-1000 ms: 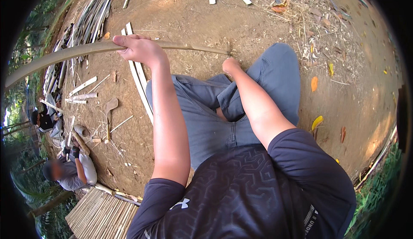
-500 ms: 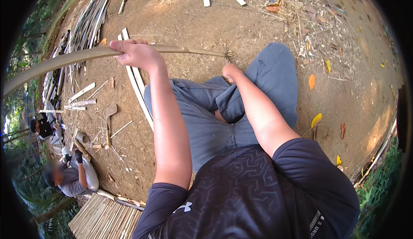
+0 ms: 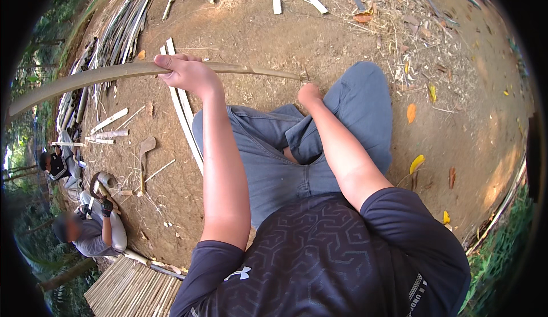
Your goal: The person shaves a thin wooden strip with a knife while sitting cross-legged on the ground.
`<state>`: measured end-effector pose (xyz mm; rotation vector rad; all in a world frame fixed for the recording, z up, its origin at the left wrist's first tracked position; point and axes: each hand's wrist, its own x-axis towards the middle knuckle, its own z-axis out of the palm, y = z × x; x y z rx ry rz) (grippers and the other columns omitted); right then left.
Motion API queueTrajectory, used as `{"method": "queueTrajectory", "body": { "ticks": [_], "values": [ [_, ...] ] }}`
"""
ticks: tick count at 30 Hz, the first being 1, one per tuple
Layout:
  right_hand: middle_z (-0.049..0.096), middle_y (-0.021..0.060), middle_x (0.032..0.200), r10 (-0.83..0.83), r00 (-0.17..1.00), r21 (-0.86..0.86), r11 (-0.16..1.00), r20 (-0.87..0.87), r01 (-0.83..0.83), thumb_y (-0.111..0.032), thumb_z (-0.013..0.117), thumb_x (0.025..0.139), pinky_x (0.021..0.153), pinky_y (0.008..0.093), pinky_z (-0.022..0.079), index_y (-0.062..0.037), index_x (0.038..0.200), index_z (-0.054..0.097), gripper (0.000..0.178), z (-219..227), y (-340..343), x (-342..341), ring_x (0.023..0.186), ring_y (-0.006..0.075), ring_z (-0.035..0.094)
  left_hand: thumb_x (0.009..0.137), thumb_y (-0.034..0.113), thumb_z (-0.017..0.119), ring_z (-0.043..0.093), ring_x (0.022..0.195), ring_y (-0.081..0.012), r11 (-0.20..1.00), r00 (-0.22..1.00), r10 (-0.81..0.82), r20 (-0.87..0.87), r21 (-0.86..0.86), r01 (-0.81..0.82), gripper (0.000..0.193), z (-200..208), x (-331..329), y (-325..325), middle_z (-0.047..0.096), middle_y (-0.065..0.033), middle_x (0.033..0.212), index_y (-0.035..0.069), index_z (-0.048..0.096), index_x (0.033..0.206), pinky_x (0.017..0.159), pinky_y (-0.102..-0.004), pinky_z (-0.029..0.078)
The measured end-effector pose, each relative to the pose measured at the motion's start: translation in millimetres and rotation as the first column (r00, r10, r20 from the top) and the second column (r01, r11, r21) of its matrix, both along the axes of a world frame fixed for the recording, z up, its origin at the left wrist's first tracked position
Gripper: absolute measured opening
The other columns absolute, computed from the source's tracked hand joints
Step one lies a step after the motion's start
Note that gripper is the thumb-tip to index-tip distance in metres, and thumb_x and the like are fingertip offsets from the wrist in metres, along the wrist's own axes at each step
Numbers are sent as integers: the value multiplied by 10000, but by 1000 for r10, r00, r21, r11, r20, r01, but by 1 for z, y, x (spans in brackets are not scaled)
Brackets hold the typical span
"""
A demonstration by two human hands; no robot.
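A long split bamboo strip (image 3: 74, 83) runs from the far left rim across to the right, bending as it goes. My left hand (image 3: 191, 76) is closed around it partway along, thumb on top. At the strip's narrow right end my right hand (image 3: 310, 95) is a closed fist beside my bent knee. A small, thin brownish piece stands up at the strip's tip, just beyond that fist. What the right fingers hold is hidden and too small to name.
Two pale bamboo slats (image 3: 184, 108) lie by my left knee. A hatchet-like tool (image 3: 146, 145) rests on the dirt at left. Bamboo poles (image 3: 123, 25) are piled at far left. A co-worker in gloves (image 3: 94, 231) sits lower left near a slatted bamboo mat (image 3: 134, 288).
The strip and my left hand have shifted slightly right and down in the view. My right fist stays near the strip's end. The co-worker has raised a dark curved thing.
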<state>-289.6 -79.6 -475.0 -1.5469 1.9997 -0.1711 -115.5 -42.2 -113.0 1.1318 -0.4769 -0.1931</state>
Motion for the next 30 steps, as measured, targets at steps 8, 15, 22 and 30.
{"method": "queueTrajectory", "body": {
  "ticks": [8, 15, 22, 30],
  "values": [
    [707, 226, 809, 62, 931, 154, 980, 359, -125, -338, 724, 851, 605, 428, 570, 82, 987, 674, 445, 126, -45, -23, 656, 312, 710, 1061, 532, 373, 366, 460, -79, 997, 997, 74, 21, -30, -74, 465, -17, 39, 18, 342, 43, 586, 137, 328, 819, 431, -262, 353],
    [694, 214, 1183, 273, 962, 252, 932, -12, -261, -229, 772, 776, 937, 407, 543, 5, 1118, 709, 419, 89, -93, -36, 1118, 320, 675, 1054, 534, 387, 350, 455, -63, 997, 997, 66, -36, -31, -67, 472, -23, 42, 9, 333, 44, 579, 143, 322, 796, 423, -254, 331],
    [667, 227, 1235, 206, 978, 212, 956, 5, -203, -191, 694, 822, 968, 406, 526, -3, 1141, 707, 370, 64, -87, -20, 1168, 341, 649, 1051, 530, 411, 344, 458, -82, 997, 998, 56, -16, -47, -57, 487, -16, 33, 10, 312, 48, 574, 152, 298, 767, 431, -273, 302],
    [706, 242, 1061, -401, 900, -292, 852, 170, 434, -206, 662, 840, 885, 474, 541, 26, 1048, 666, 312, 177, -143, -109, 1003, 351, 701, 1056, 531, 392, 354, 464, -73, 998, 999, 46, 19, -33, -45, 493, -16, 33, 10, 339, 40, 582, 131, 336, 773, 435, -256, 324]
  ]
}}
